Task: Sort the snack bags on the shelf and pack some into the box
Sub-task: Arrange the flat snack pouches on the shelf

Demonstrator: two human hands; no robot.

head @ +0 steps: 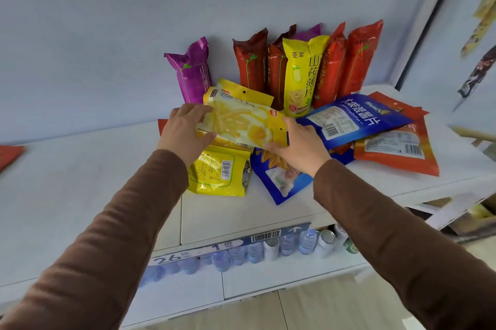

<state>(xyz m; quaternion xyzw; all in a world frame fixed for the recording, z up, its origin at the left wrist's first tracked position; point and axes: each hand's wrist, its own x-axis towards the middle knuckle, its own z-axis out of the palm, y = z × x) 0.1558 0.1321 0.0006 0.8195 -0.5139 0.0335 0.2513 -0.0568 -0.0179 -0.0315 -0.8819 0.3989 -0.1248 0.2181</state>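
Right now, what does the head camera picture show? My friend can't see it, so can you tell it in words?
Two hands, left and right, hold a yellow snack bag above a white shelf. Blue bags, orange bags and another yellow bag lie flat there, and tall purple, red and yellow packs stand against the wall behind.

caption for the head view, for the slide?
Both hands, left hand and right hand, grip a yellow snack bag above the shelf.
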